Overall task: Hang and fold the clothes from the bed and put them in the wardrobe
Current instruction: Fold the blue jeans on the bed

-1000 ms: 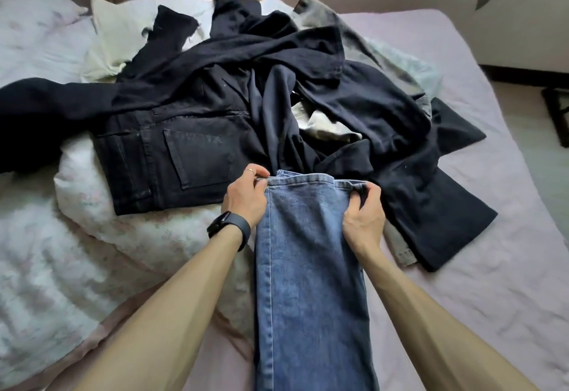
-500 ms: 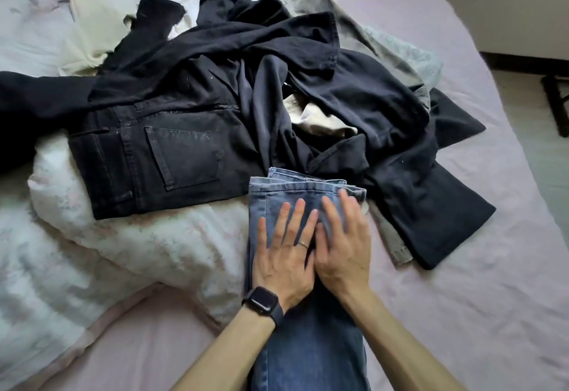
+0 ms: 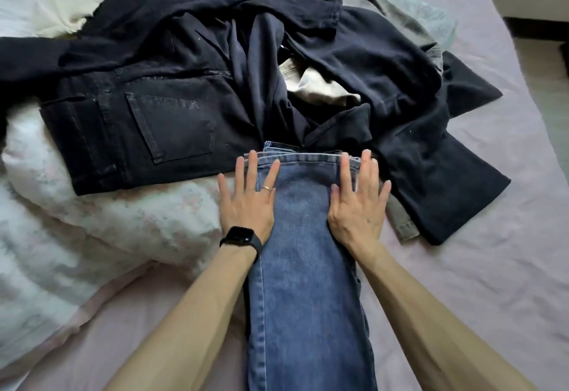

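My left hand (image 3: 246, 206) and right hand (image 3: 357, 209) press flat, fingers straight, on the blue jeans' (image 3: 304, 283) 2 edges, dark clothes (image 3: 369, 76) just beyond.

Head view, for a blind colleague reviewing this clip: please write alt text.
The left hand and right hand press flat on blue jeans laid lengthwise on a bed. Behind lies a pile of dark clothes, black jeans on its left.
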Demonstrator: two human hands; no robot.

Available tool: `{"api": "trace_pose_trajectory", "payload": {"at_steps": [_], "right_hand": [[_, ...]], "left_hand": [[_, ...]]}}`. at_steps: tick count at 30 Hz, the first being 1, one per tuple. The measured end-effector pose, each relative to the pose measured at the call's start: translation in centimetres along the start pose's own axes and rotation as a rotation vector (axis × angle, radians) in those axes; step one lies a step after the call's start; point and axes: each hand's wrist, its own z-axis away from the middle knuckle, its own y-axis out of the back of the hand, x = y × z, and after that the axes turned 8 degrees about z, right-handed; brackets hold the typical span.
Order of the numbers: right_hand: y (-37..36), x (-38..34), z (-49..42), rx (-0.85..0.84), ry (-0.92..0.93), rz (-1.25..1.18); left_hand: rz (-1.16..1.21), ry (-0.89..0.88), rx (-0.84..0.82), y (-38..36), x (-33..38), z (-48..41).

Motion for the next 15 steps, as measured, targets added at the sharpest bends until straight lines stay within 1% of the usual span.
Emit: {"api": "trace_pose_trajectory", "payload": {"at_steps": [2,3,5,7,8,9,11,13,14,15], "right_hand": [[1.6,-0.7,1.7,0.028,-0.073,-0.098],[2.3,-1.1,2.9,0.048,-0.061,-0.15],[3.1,-1.6,6.9,0.078,0.059,-0.192],[2.9,-1.6,12.2,0.016,0.209,-0.166],[2.6,-1.2,14.7,-0.044,0.249,-0.119],[2.4,-0.6,17.0,-0.124,0.247,-0.053],[2.2,1.8,20.8,-0.309,0.11,0.066],[2.2,4.6,22.7,-0.523,-0.136,0.145],[2.6,5.7,23.1,-0.592,-0.25,0.155],[3.1,6.5,23.6,-0.593,-0.303,0.141]], "left_hand": [[0.016,-0.042,0.029,0.5,0.4,2.2],[0.045,-0.079,0.045,0.7,0.7,3.7],[0.117,-0.178,0.049,0.7,1.6,8.2],[0.121,-0.316,0.021,-0.7,1.8,13.5],[0.097,-0.379,-0.01,-1.3,1.5,15.7],[0.069,-0.414,-0.059,-1.8,0.9,17.6],[0.017,-0.373,-0.14,-2.2,-0.9,19.7],[-0.047,-0.279,-0.204,-1.9,-2.1,20.0],[-0.056,-0.251,-0.221,-1.7,-2.1,20.0],[-0.033,-0.232,-0.217,-1.3,-1.6,20.1]]}}
